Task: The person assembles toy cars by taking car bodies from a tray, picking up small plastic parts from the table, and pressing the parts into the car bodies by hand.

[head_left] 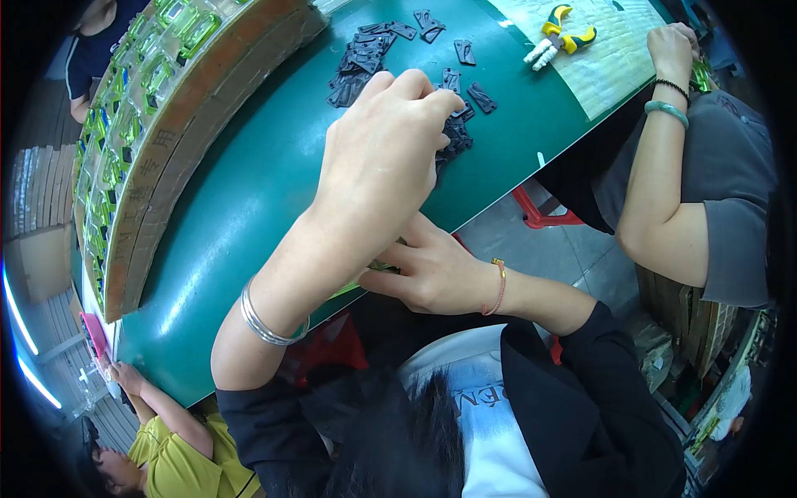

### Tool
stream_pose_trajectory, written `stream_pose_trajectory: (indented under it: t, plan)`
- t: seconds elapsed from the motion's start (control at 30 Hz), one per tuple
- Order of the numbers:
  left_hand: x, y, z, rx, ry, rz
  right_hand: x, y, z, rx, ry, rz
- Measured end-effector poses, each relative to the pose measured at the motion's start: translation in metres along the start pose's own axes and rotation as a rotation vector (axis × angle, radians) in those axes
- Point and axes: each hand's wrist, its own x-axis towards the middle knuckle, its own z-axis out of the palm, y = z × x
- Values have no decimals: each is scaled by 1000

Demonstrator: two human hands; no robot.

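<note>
My left hand (382, 158), with silver bangles on the wrist, reaches across the green table (249, 191). Its fingertips are bunched on a heap of small flat black pieces (457, 133). Whether a piece sits between the fingers is hidden. More black pieces (365, 54) lie scattered farther out. My right hand (432, 270), with a thin orange bracelet, stays at the table's near edge under my left forearm. It grips a clear green piece (378, 266), mostly covered by the forearm.
A long cardboard tray (158, 166) packed with several clear green pieces runs along the table's left side. Yellow-handled pliers (560, 37) lie on a pale mat (614, 58). A co-worker's arm (656, 158) rests at the right. A red stool (540, 216) stands below, and another person (174, 456) sits at lower left.
</note>
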Motion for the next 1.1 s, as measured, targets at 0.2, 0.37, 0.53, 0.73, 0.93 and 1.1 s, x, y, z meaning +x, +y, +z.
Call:
stream_pose_trajectory:
  t: [0.2, 0.37, 0.53, 0.73, 0.93, 1.1]
  plan:
    - [7, -9, 7, 28, -129, 43, 3, 0, 0, 4, 30, 11]
    - [-7, -13, -1, -45, -21, 39, 5, -1, 0, 12, 44, 0]
    - [-55, -2, -43, -142, 105, -76, 2, 1, -2, 37, 5, -50]
    - [-146, 24, -76, -24, 86, -166, -4, 5, -1, 103, 31, -179]
    - [-185, 13, -65, -25, 37, -159, -6, 8, 12, 147, 56, -249]
    - [-191, 13, -61, 45, 20, -144, 0, 5, 15, 170, 27, -238]
